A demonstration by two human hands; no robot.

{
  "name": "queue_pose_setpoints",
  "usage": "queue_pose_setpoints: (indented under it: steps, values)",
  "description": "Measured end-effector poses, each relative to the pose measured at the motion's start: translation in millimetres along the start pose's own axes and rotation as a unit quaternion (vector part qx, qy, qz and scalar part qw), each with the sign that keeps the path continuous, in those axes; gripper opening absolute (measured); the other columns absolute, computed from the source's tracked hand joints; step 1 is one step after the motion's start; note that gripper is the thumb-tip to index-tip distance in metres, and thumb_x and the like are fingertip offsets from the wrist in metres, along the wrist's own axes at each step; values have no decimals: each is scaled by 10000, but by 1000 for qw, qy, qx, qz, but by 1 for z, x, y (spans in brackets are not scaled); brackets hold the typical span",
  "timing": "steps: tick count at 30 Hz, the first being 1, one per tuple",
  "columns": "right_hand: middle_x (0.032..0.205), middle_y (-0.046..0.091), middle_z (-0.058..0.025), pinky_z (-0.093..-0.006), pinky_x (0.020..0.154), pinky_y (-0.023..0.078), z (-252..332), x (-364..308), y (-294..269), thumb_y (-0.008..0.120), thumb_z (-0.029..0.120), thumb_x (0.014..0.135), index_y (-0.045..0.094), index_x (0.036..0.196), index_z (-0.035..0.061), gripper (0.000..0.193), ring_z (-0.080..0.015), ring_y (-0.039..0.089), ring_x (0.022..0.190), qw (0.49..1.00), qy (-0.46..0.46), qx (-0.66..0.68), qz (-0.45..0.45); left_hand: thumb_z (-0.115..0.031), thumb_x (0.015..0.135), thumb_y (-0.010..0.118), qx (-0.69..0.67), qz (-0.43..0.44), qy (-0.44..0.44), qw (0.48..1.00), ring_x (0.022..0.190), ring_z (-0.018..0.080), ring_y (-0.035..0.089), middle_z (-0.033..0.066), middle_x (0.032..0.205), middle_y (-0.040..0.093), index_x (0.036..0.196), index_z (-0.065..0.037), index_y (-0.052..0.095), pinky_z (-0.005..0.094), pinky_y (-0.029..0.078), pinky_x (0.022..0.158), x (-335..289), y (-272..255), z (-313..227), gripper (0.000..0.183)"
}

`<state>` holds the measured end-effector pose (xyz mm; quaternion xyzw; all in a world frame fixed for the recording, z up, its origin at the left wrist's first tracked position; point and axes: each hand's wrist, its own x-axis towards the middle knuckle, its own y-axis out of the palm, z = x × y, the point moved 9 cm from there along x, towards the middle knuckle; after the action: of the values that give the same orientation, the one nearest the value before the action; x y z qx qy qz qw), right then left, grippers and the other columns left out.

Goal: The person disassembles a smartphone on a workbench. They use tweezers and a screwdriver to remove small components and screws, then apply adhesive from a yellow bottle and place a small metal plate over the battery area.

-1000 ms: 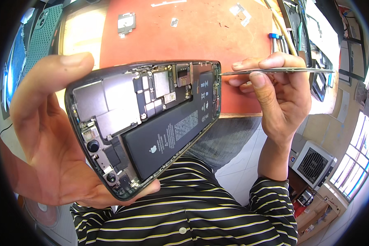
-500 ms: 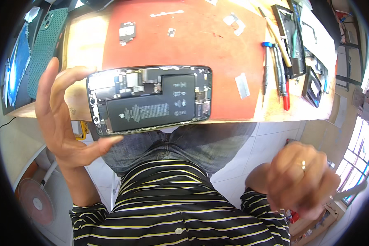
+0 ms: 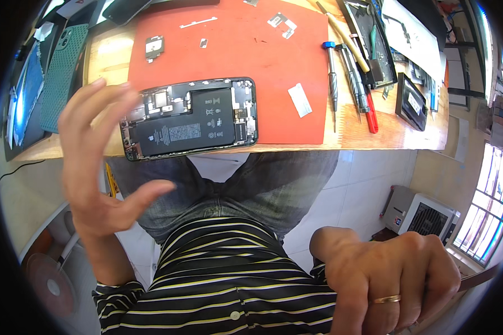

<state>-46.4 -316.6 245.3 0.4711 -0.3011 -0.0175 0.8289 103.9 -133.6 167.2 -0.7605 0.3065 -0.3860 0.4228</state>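
An opened smartphone [image 3: 187, 125], its black battery and circuit boards bared, rests at the table's front edge, partly on the red mat [image 3: 229, 50]. Just left of it, my left hand [image 3: 98, 162] is open, thumb and fingers spread. Its fingertips overlap the phone's left end in view, and nothing sits between them. My right hand [image 3: 394, 279], wearing a ring, is at the lower right, away from the table, with its fingers curled down. Its fingertips are hidden, so anything inside them cannot be made out.
Screwdrivers [image 3: 332, 78] and a red-handled tool [image 3: 372, 114] lie right of the mat, near a black phone frame [image 3: 369, 39]. Small metal plates [image 3: 155, 47] and a pale strip [image 3: 300, 100] are on the mat. A green phone case [image 3: 64, 72] lies at left.
My left hand has let go of the phone, which now rests on the table edge. My right hand has moved lower and appears larger. The view has shifted slightly.
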Motion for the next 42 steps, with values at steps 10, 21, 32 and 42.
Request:
queue_pose_setpoints:
  steps: [10,21,32,42]
  values:
    - [465,495,-36,-535,786,613,5,0,4,510,140,1059,543,707,124,354,-173,529,450,998,-15,48,34,-798,831,605,61,80,36,994,1577,463,269,121,1620,507,1254,-265,790,631,143,1237,36,53,-47,705]
    - [632,567,-25,-303,478,373,74,10,-105,634,114,1007,655,939,43,100,-105,477,495,749,87,-642,-140,-803,817,604,101,110,16,989,1598,460,229,97,1652,480,1271,-282,785,651,101,1254,26,55,-38,714]
    - [891,745,-67,-301,675,529,54,32,-155,789,128,955,763,1054,24,146,-134,665,723,381,80,-918,-69,-592,906,696,-69,101,97,988,1490,417,454,143,1530,594,1283,-239,769,631,265,1219,25,39,-91,522]
    - [779,758,-105,-352,672,528,29,57,-174,814,308,889,797,980,-8,329,-210,715,700,330,261,-906,-42,-320,853,683,-440,-36,225,869,1055,297,607,103,1060,654,973,-99,720,463,462,866,24,-10,-192,254]
